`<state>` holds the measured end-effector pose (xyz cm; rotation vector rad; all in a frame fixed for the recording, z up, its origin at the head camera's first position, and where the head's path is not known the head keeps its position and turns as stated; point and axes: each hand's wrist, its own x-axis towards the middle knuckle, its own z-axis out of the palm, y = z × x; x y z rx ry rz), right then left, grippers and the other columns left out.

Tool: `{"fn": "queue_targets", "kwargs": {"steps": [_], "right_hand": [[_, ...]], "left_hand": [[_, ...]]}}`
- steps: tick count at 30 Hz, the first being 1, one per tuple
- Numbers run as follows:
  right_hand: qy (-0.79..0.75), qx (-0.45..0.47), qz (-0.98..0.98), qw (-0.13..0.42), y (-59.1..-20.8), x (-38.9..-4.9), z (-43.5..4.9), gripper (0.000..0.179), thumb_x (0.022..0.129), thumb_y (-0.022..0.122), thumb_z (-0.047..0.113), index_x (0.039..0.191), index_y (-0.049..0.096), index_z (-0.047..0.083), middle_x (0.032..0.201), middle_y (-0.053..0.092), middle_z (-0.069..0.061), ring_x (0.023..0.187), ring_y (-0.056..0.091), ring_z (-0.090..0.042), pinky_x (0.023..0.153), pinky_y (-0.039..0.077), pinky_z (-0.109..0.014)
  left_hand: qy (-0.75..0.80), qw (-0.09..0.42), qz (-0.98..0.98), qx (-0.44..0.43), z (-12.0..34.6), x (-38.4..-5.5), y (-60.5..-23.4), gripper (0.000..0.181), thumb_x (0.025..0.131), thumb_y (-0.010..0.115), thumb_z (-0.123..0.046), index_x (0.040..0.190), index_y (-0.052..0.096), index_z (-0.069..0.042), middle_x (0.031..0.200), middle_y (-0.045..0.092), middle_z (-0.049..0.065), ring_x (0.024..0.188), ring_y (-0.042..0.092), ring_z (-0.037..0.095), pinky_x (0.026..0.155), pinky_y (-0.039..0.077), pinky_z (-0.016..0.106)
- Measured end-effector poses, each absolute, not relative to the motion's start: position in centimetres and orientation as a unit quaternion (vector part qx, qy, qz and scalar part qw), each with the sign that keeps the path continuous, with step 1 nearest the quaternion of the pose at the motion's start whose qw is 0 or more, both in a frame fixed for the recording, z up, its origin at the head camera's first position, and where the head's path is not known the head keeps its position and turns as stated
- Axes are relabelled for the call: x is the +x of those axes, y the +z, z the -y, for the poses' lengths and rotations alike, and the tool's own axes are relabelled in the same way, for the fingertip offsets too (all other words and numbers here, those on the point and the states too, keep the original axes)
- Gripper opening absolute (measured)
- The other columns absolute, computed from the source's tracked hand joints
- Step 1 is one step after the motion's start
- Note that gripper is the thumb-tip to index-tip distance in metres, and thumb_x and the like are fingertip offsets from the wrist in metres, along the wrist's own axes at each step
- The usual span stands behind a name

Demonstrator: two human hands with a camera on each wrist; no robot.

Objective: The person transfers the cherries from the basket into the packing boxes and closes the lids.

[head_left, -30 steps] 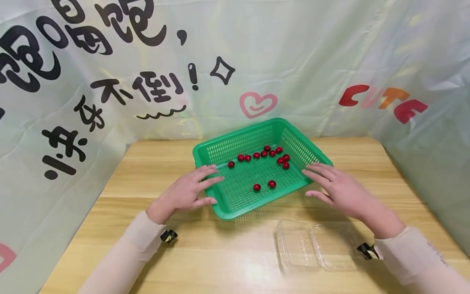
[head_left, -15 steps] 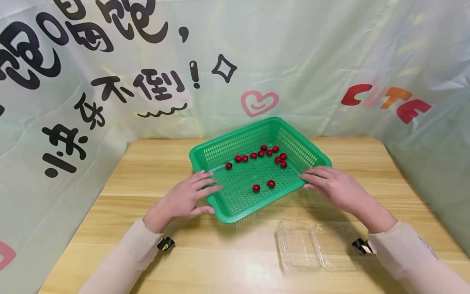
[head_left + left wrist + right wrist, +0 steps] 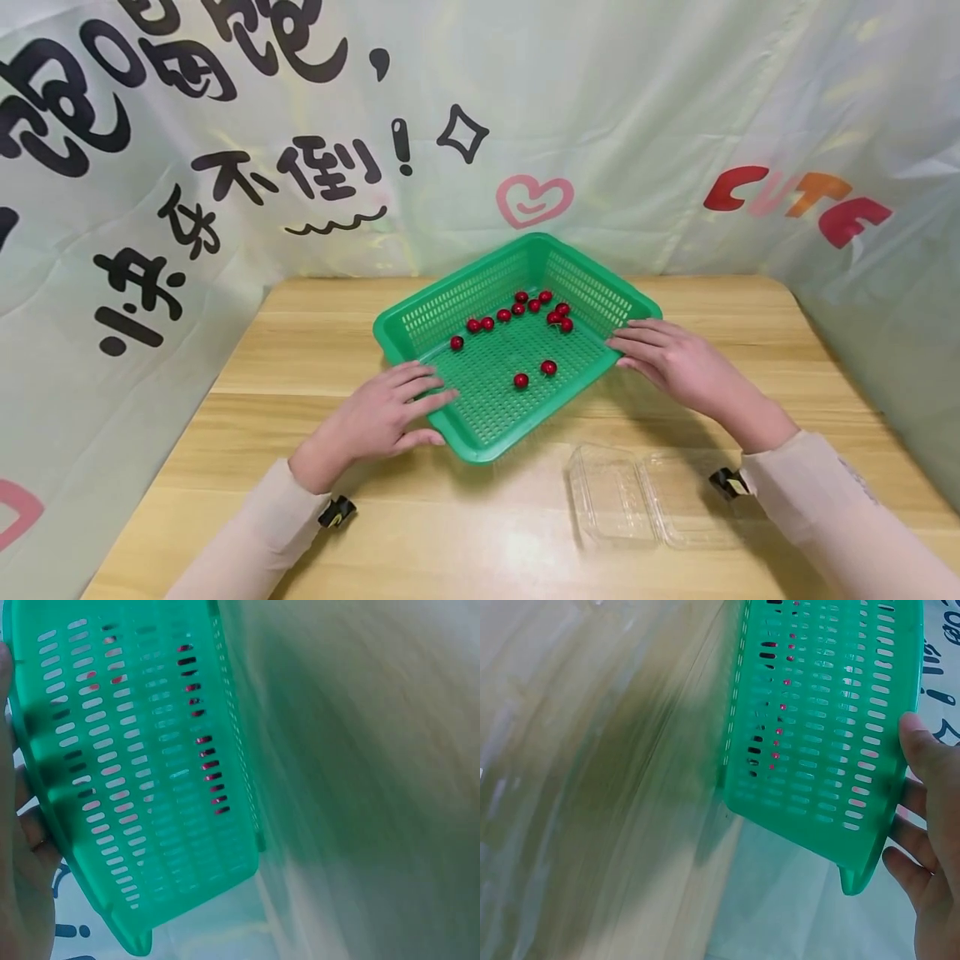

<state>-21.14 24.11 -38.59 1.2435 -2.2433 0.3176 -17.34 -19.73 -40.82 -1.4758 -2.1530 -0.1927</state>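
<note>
Both hands' fingers grip one green basket (image 3: pixel 420 321) holding twelve red cherries (image 3: pixel 521 381).

A clear plastic hinged clamshell container (image 3: pixel 652 508) is laid open on the light wooden table (image 3: pixel 300 350), backed by a pale printed fabric backdrop (image 3: pixel 637 125).
</note>
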Motion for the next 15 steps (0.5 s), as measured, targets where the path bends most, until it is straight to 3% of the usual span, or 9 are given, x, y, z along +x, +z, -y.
{"fn": "queue_targets", "kwargs": {"steps": [9,15], "right_hand": [[0.098,0.412,0.87,0.251,-38.6,-21.5,-23.2,0.067,0.103,0.026,0.052,0.123,0.067,0.003,0.121,0.065,-0.019,0.115,0.058,-0.042,0.099,0.041,-0.061],[0.088,0.388,0.88,0.259,-38.5,-20.3,-22.0,0.071,0.105,0.021,0.048,0.129,0.058,-0.008,0.127,0.058,-0.027,0.116,0.055,-0.045,0.097,0.043,-0.061]], "left_hand": [[-0.046,0.288,0.808,-0.512,19.0,-16.0,-40.9,0.064,0.102,0.027,-0.058,0.126,0.067,-0.013,0.109,0.07,0.007,0.104,0.062,0.026,0.094,0.049,0.044],[-0.035,0.274,0.839,-0.468,18.1,-14.5,-41.0,0.068,0.102,0.021,-0.059,0.134,0.061,-0.014,0.116,0.068,0.011,0.117,0.058,0.03,0.105,0.042,0.044]]}}
